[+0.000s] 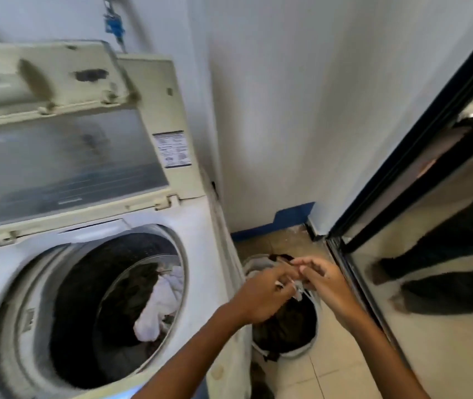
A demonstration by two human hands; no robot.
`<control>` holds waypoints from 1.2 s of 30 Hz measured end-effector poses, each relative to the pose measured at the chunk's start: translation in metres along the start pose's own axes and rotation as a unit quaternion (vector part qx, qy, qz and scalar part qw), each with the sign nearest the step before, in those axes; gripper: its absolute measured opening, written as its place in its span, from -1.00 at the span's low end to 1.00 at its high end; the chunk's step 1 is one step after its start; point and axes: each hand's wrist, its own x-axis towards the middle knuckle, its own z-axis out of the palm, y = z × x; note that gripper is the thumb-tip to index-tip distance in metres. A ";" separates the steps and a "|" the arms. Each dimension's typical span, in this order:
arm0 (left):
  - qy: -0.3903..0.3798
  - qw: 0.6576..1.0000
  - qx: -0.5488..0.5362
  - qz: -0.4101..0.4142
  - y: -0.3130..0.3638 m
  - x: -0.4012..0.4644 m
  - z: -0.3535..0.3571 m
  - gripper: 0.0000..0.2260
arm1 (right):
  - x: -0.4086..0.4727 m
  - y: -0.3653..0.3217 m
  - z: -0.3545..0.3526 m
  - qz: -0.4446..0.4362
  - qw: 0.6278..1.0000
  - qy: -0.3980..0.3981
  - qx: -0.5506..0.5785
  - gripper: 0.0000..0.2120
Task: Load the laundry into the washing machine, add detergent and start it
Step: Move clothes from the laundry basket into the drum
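The white top-loading washing machine (206,254) stands at the left with its lid (65,145) raised. Dark clothes and a white garment (160,306) lie in the drum. A round white laundry basket (301,352) with dark laundry (290,323) sits on the floor to the machine's right. Both my hands reach over the basket. My left hand (264,295) has curled fingers that pinch a small white piece of fabric (295,289). My right hand (324,280) meets it, fingers curled on the same piece. The frame is blurred.
A white wall closes the corner behind the basket, with a blue skirting strip (292,217). A dark-framed glass door (419,226) runs along the right and reflects a person's legs. Tiled floor (330,378) lies in front of the basket.
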 end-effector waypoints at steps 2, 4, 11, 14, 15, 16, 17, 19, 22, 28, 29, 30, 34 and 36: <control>-0.068 0.996 0.048 -0.019 -0.007 0.026 0.029 -0.77 | 0.013 0.041 -0.012 0.054 0.998 0.023 0.012 -0.81; -0.130 0.986 0.097 -0.049 -0.023 0.053 0.060 -0.77 | 0.029 0.088 -0.017 0.107 0.994 0.030 -0.004 -0.81; -0.299 0.889 0.287 -0.192 -0.101 0.116 0.127 -0.72 | 0.079 0.240 0.003 0.295 0.949 -0.033 -0.104 -0.83; -0.316 0.871 0.301 -0.228 -0.140 0.148 0.144 -0.73 | 0.101 0.301 0.014 0.327 0.928 -0.068 -0.162 -0.83; -0.309 0.877 0.279 -0.242 -0.153 0.160 0.147 -0.72 | 0.110 0.320 0.017 0.327 0.924 -0.084 -0.180 -0.85; -0.295 0.885 0.253 -0.258 -0.163 0.171 0.149 -0.71 | 0.119 0.335 0.019 0.324 0.921 -0.093 -0.196 -0.87; -0.278 0.891 0.232 -0.274 -0.176 0.182 0.151 -0.69 | 0.130 0.355 0.023 0.325 0.915 -0.103 -0.214 -0.92; -0.246 0.896 0.221 -0.297 -0.203 0.200 0.156 -0.66 | 0.153 0.393 0.030 0.338 0.905 -0.111 -0.233 -0.67; -0.211 0.898 0.229 -0.310 -0.241 0.216 0.160 -0.66 | 0.185 0.408 0.036 0.345 0.879 -0.126 -0.306 -0.32; -0.187 0.911 0.174 -0.323 -0.290 0.212 0.162 -0.65 | 0.204 0.453 0.056 0.344 0.833 -0.118 -0.417 -0.28; -0.185 0.911 0.177 -0.325 -0.293 0.209 0.160 -0.66 | 0.201 0.453 0.058 0.346 0.835 -0.100 -0.415 -0.41; -0.185 0.909 0.184 -0.327 -0.293 0.206 0.158 -0.66 | 0.197 0.454 0.060 0.330 0.836 -0.091 -0.429 -0.52; -0.185 0.905 0.191 -0.331 -0.278 0.200 0.150 -0.67 | 0.179 0.419 0.056 0.252 0.843 -0.139 -0.455 -0.78; -0.179 0.909 0.173 -0.334 -0.267 0.200 0.148 -0.66 | 0.175 0.398 0.049 0.258 0.862 -0.105 -0.423 -0.72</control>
